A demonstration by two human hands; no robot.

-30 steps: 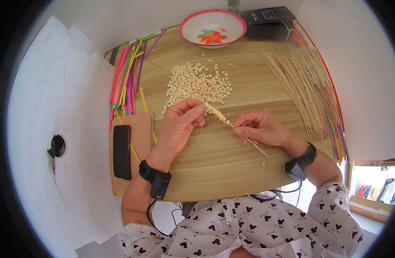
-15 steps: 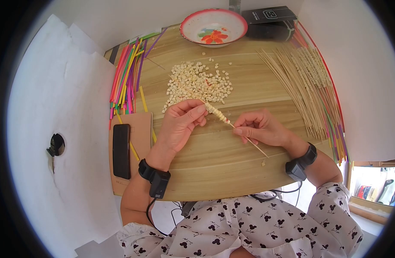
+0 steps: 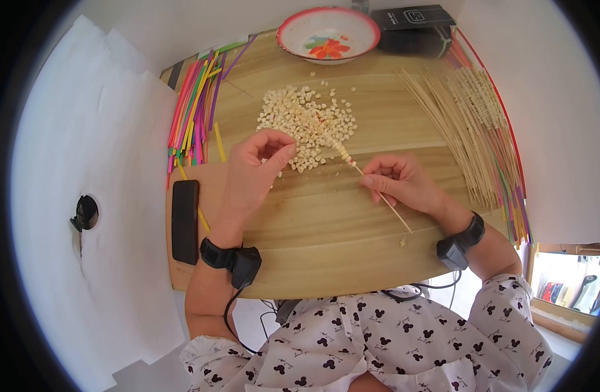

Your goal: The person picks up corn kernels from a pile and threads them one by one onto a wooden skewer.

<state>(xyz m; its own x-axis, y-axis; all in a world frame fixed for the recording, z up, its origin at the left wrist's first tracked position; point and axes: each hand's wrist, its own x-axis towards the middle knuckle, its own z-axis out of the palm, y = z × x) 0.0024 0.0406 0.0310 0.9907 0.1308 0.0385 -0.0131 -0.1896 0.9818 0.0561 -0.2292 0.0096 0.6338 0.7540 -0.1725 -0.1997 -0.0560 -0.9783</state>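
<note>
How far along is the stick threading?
Looks done: the threaded sticks at right. In hand: one part-threaded stick, gripped by the right hand; left hand is off it. Remaining: the loose pale pieces, plus bare-looking sticks.

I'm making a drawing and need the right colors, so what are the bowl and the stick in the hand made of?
The bowl looks like enameled metal: shiny white, red rim. The stick seems to be plain wood or bamboo, pale and thin.
</note>
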